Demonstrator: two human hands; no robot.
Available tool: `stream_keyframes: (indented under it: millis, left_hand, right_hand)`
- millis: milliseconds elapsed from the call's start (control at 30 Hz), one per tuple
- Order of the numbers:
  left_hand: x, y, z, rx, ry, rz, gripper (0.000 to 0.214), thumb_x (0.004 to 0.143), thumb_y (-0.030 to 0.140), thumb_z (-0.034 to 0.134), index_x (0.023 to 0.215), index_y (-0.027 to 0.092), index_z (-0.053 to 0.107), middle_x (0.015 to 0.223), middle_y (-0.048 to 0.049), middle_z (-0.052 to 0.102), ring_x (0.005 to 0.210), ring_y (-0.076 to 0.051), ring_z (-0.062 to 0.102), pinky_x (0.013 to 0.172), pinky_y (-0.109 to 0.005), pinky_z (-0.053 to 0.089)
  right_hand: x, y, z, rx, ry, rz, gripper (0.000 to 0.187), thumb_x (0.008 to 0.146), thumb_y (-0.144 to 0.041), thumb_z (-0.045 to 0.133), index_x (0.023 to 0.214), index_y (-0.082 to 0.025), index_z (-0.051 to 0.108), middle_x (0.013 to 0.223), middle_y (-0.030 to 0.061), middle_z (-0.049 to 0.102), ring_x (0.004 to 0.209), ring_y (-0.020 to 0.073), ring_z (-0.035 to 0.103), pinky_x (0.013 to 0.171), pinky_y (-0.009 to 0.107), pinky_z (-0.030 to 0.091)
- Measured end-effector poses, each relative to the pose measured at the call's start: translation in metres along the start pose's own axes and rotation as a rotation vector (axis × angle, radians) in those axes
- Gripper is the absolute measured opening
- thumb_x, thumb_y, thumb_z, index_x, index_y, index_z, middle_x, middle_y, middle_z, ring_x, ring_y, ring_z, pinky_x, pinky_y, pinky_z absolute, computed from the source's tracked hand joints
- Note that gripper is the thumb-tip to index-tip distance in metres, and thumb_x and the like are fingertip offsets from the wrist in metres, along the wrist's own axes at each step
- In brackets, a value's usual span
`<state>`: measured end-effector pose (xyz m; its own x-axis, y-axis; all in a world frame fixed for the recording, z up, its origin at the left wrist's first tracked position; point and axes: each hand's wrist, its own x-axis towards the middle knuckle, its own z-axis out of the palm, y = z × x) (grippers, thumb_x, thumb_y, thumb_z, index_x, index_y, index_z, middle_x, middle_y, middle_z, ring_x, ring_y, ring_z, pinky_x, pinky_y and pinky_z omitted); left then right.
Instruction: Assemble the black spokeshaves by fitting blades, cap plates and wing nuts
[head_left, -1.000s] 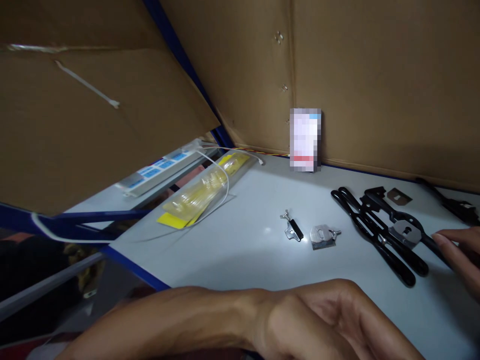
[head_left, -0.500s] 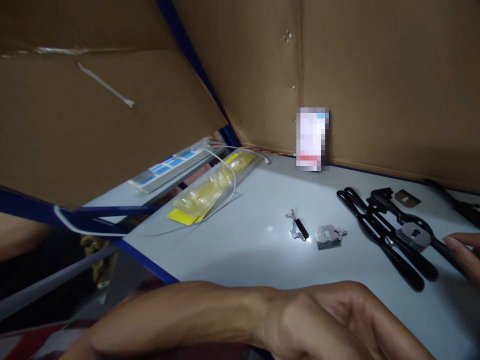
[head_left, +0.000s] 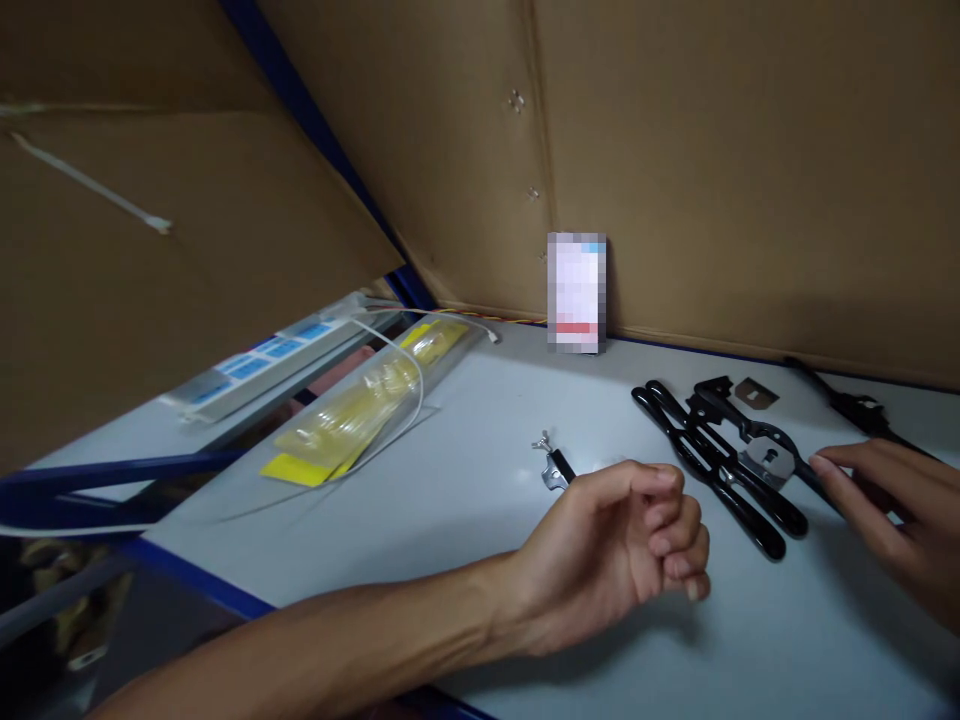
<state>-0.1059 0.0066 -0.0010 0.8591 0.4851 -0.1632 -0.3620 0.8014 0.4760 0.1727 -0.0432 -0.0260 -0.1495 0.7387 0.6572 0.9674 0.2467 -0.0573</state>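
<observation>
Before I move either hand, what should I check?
1. Contact, right hand on black tools: ok, fingertips at one handle, no grip.
2. Contents of left hand: cannot tell, fingers curled.
3. View of small clip: ok, just beyond left hand.
4. Distance of yellow pack and cable from hands: ok, far left.
5. Order of black tools: not ok, handles overlap.

A yellow blister pack (head_left: pixel 352 412) and white cable (head_left: pixel 421 390) lie left of a card (head_left: pixel 576 292) propped against cardboard (head_left: pixel 712 170).
</observation>
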Motion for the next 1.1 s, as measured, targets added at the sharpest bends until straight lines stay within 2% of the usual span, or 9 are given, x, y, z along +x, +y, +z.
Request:
stream_keyframes:
  millis: [100,267,367,533,667,833,967,1100]
  left_hand:
    - [0.002,-0.001,-0.002,-0.010,0.011,-0.008,0.032,0.085,0.027,0.059,0.059,0.017,0.043,0.060,0.0028,0.036,0.060,-0.011,0.038,0.064,-0.024,0.041]
    - [0.003,-0.003,-0.003,0.031,0.013,0.029,0.030,0.086,0.025,0.058,0.061,0.017,0.044,0.060,0.0027,0.038,0.061,-0.011,0.040,0.067,-0.025,0.044]
    - [0.004,-0.001,-0.005,0.096,0.052,0.108,0.030,0.088,0.026,0.058,0.062,0.017,0.044,0.060,0.0028,0.039,0.061,-0.012,0.042,0.068,-0.026,0.046]
    - [0.008,0.011,-0.009,0.176,0.095,0.195,0.031,0.088,0.025,0.059,0.062,0.017,0.045,0.059,0.0036,0.038,0.056,-0.010,0.036,0.056,-0.021,0.041]
    - [0.013,0.028,-0.013,0.262,0.136,0.298,0.031,0.087,0.025,0.060,0.060,0.017,0.046,0.059,0.0032,0.037,0.056,-0.011,0.035,0.054,-0.021,0.041]
    - [0.016,0.054,-0.019,0.329,0.221,0.472,0.030,0.087,0.023,0.057,0.059,0.017,0.046,0.059,0.0029,0.036,0.056,-0.011,0.037,0.054,-0.022,0.041]
    - [0.017,0.063,-0.020,0.311,0.245,0.516,0.030,0.087,0.022,0.055,0.060,0.017,0.046,0.059,0.0025,0.037,0.056,-0.011,0.038,0.053,-0.021,0.041]
    - [0.017,0.062,-0.020,0.301,0.225,0.499,0.029,0.087,0.023,0.056,0.059,0.017,0.046,0.059,0.0027,0.037,0.056,-0.011,0.038,0.052,-0.021,0.041]
  right_hand:
    - [0.003,-0.001,-0.002,-0.090,-0.007,-0.147,0.013,0.097,-0.030,0.062,0.091,-0.023,0.070,0.082,-0.0055,0.077,0.063,0.0110,0.070,0.056,0.027,0.041]
    - [0.007,-0.007,-0.006,-0.097,-0.003,-0.186,0.010,0.098,-0.026,0.061,0.092,-0.021,0.067,0.080,-0.0036,0.076,0.061,0.0125,0.069,0.057,0.028,0.041]
    - [0.007,-0.009,-0.009,-0.094,-0.030,-0.148,0.015,0.100,-0.029,0.057,0.090,-0.021,0.066,0.080,-0.0028,0.075,0.060,0.0136,0.067,0.056,0.029,0.039]
    - [0.009,-0.008,-0.010,-0.079,-0.037,-0.058,0.021,0.101,-0.030,0.054,0.085,-0.021,0.066,0.077,-0.0022,0.074,0.056,0.0126,0.062,0.056,0.028,0.039]
    - [0.012,-0.001,-0.010,-0.087,-0.079,0.040,0.025,0.100,-0.030,0.053,0.083,-0.021,0.068,0.073,-0.0019,0.072,0.055,0.0125,0.059,0.054,0.028,0.037]
    - [0.016,0.018,-0.012,-0.158,-0.194,0.168,0.029,0.098,-0.036,0.050,0.080,-0.023,0.069,0.068,-0.0013,0.069,0.054,0.0152,0.057,0.054,0.028,0.036]
    - [0.018,0.030,-0.015,-0.206,-0.222,0.201,0.030,0.097,-0.037,0.050,0.080,-0.024,0.070,0.069,-0.0003,0.071,0.055,0.0171,0.059,0.053,0.028,0.034]
    - [0.020,0.031,-0.017,-0.228,-0.232,0.228,0.031,0.096,-0.041,0.051,0.079,-0.025,0.070,0.062,-0.0010,0.068,0.051,0.0175,0.058,0.052,0.028,0.034]
